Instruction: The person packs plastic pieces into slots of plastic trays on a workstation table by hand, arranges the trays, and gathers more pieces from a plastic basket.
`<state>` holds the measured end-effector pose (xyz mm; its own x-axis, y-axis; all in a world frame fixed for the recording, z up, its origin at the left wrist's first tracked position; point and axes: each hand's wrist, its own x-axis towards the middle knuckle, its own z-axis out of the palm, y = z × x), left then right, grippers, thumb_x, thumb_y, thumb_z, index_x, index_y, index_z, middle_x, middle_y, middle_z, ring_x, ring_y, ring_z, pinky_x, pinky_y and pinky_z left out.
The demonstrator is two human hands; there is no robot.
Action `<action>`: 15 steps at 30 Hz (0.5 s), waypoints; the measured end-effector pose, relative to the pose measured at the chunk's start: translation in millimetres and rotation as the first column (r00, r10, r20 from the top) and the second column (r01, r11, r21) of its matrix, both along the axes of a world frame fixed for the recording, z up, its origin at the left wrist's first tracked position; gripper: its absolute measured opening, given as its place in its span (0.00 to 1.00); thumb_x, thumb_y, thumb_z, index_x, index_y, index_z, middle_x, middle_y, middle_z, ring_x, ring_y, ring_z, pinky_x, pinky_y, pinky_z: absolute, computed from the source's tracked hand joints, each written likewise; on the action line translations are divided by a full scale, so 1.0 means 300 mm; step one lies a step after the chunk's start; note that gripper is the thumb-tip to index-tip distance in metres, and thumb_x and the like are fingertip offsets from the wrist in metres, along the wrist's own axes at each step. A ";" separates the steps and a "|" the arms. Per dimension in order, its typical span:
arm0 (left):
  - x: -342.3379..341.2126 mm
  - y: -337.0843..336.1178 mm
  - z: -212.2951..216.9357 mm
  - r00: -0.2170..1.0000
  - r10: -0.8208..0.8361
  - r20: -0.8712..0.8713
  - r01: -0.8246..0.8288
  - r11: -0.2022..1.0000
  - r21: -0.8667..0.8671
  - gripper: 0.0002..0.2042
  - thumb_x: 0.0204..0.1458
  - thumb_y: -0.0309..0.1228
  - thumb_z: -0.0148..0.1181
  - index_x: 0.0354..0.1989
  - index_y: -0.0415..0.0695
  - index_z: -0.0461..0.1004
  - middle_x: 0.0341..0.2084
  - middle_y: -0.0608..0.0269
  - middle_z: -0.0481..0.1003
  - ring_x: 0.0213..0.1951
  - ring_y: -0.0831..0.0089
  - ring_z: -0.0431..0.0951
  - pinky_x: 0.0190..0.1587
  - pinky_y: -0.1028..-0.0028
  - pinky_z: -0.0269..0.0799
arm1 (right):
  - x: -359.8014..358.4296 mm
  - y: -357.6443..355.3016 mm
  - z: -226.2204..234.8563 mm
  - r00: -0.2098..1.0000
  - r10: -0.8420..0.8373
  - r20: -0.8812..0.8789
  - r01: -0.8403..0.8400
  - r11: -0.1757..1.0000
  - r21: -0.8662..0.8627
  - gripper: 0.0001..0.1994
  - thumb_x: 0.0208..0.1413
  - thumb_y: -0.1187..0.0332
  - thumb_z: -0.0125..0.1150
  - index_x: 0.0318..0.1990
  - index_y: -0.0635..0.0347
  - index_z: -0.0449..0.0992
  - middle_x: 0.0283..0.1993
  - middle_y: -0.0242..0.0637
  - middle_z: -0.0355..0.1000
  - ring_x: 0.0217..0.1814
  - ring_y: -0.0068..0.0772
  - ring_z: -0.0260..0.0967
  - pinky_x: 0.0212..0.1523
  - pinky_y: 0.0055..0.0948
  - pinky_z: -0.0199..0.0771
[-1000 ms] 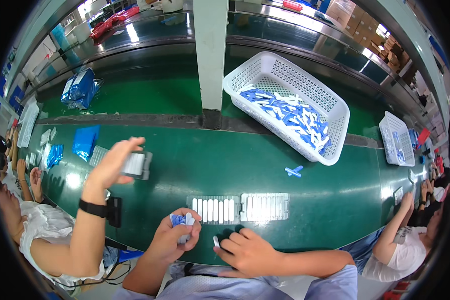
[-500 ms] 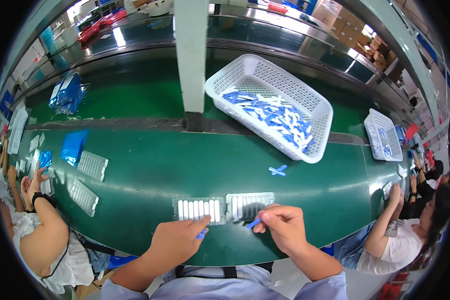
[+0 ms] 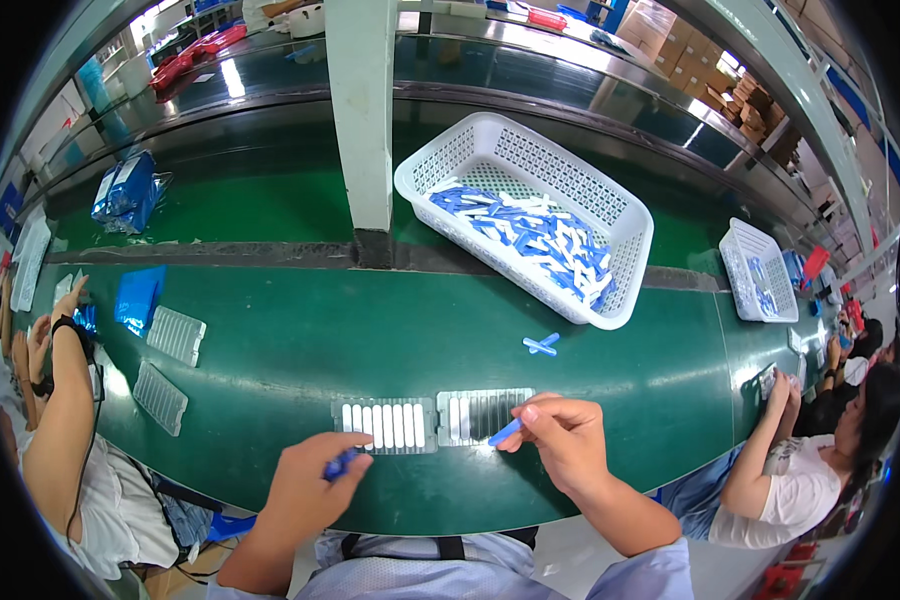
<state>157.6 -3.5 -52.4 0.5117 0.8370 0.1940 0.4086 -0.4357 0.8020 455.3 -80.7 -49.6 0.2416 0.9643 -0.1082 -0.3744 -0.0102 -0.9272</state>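
My left hand (image 3: pixel 313 483) is closed around small blue pieces (image 3: pixel 341 464), just off the near left corner of a clear ribbed tray (image 3: pixel 432 440). A row of white sticks (image 3: pixel 387 425) fills most of that tray's slots. Beside it on the right sits a second clear tray (image 3: pixel 483 394), with white sticks (image 3: pixel 459 418) at its left end and dark slots showing further right. Over this tray's near right corner, my right hand (image 3: pixel 560 440) pinches a slim blue stick (image 3: pixel 506 432) between thumb and fingers, tilted down to the left.
Beyond the trays stands a white mesh basket (image 3: pixel 560 165) of blue and white sticks. Two crossed sticks (image 3: pixel 541 346) lie before it. Left are two clear trays (image 3: pixel 176 336) and a blue packet (image 3: pixel 139 299). A post (image 3: pixel 366 130) rises behind. People sit at both sides.
My left hand has drawn back to the left, off the white sticks. My right hand stays near the right tray with the blue stick. The person at left has reached further forward.
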 end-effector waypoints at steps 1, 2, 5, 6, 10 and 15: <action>-0.027 0.003 0.001 1.000 -0.002 0.000 0.002 1.000 -0.001 0.11 0.59 0.29 0.64 0.50 0.44 0.80 0.19 0.61 0.72 0.21 0.73 0.72 0.22 0.73 0.64 | 0.006 0.003 0.002 0.999 0.004 0.032 -0.004 1.000 0.013 0.08 0.63 0.73 0.65 0.42 0.73 0.83 0.38 0.46 0.79 0.37 0.38 0.83 0.37 0.31 0.83; -0.059 0.002 0.003 0.970 0.140 0.200 -0.035 0.891 -0.453 0.10 0.61 0.28 0.62 0.50 0.42 0.79 0.19 0.63 0.71 0.21 0.74 0.70 0.21 0.75 0.62 | 0.019 0.007 0.006 0.999 0.002 0.032 -0.002 1.000 0.013 0.08 0.63 0.73 0.65 0.42 0.73 0.83 0.38 0.46 0.79 0.37 0.38 0.83 0.37 0.31 0.83; -0.121 0.006 -0.004 0.791 0.438 0.428 0.171 0.513 -0.841 0.10 0.65 0.26 0.57 0.51 0.37 0.76 0.24 0.67 0.71 0.23 0.78 0.66 0.20 0.81 0.54 | 0.067 0.043 0.006 0.691 -0.032 0.723 -0.116 0.981 0.155 0.07 0.57 0.74 0.71 0.41 0.67 0.84 0.37 0.40 0.80 0.37 0.34 0.82 0.35 0.28 0.80; -0.129 0.007 -0.006 0.702 0.513 0.495 0.299 0.419 -0.858 0.11 0.65 0.24 0.57 0.53 0.36 0.75 0.28 0.63 0.72 0.26 0.77 0.68 0.21 0.81 0.55 | 0.078 0.061 0.004 0.409 -0.158 0.899 -0.271 0.919 0.285 0.08 0.54 0.73 0.73 0.41 0.65 0.84 0.36 0.37 0.81 0.35 0.34 0.81 0.34 0.28 0.79; -0.153 -0.018 -0.052 0.554 0.611 0.565 0.518 0.279 -0.809 0.17 0.63 0.20 0.56 0.60 0.34 0.70 0.42 0.55 0.76 0.34 0.72 0.74 0.22 0.80 0.58 | 0.047 0.041 -0.025 0.047 -0.235 0.971 -0.451 0.863 0.230 0.12 0.49 0.68 0.75 0.41 0.57 0.84 0.45 0.35 0.79 0.45 0.40 0.76 0.46 0.37 0.74; -0.116 -0.036 -0.067 0.576 0.589 0.566 0.583 0.189 -0.790 0.22 0.62 0.19 0.57 0.65 0.33 0.66 0.48 0.49 0.78 0.41 0.66 0.80 0.24 0.78 0.64 | 0.054 0.000 0.005 0.089 0.012 0.996 -0.456 0.890 0.030 0.17 0.48 0.59 0.75 0.45 0.53 0.85 0.60 0.40 0.72 0.60 0.47 0.68 0.59 0.46 0.65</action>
<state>122.7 -14.4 -72.5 0.6720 0.6119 -0.4171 -0.4778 0.7886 0.3871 471.4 -80.7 -48.0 -0.3223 0.9101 0.2603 0.7923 0.4099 -0.4520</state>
